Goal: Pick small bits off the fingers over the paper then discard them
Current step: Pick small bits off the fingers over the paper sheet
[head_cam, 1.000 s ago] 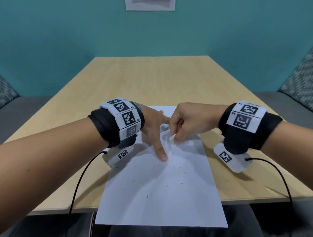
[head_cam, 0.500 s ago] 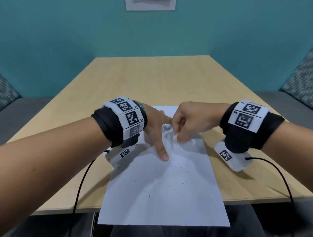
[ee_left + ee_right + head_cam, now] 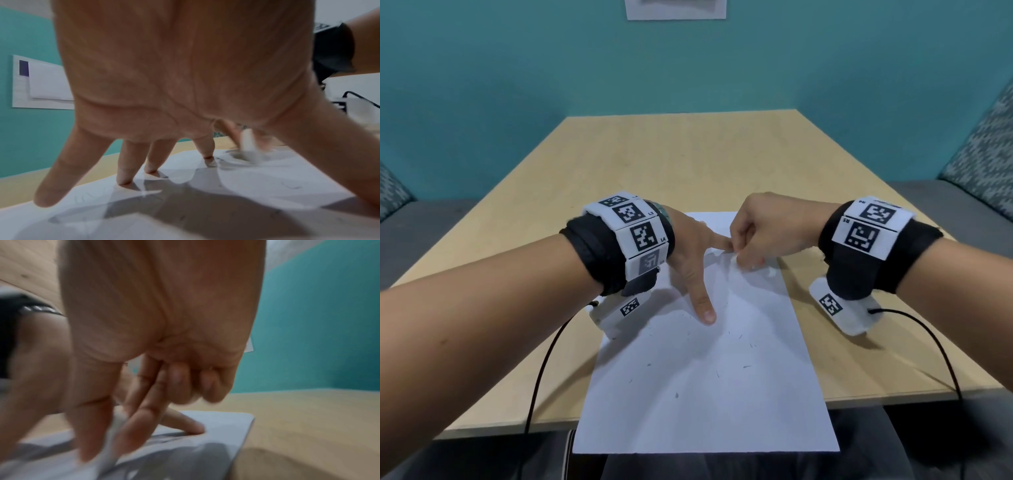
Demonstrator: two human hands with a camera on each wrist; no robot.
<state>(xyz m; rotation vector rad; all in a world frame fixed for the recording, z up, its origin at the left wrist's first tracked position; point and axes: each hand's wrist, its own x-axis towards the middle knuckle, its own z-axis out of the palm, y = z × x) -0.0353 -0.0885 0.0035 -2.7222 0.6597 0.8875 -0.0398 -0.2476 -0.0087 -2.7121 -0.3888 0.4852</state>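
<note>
A white sheet of paper (image 3: 705, 394) lies on the wooden table (image 3: 688, 154), its near end hanging past the table's front edge. Small dark bits (image 3: 746, 366) are scattered over it. My left hand (image 3: 695, 260) is spread, its straight fingers (image 3: 125, 175) standing with their tips on the paper (image 3: 246, 194). My right hand (image 3: 743, 255) is curled and pinches a small white piece (image 3: 736, 257) against the tip of the left index finger. The left wrist view shows that piece (image 3: 247, 144) blurred; the right wrist view shows it (image 3: 115, 431) between thumb and fingers.
Black cables (image 3: 541, 377) run from both wrist cameras over the table's front edge. Grey bench seats with patterned cushions (image 3: 983, 164) flank the table. A white notice (image 3: 676, 8) hangs on the teal wall behind.
The right hand's pinch with the white piece has shifted a little along the left index fingertip. The left hand stays planted on the paper.
</note>
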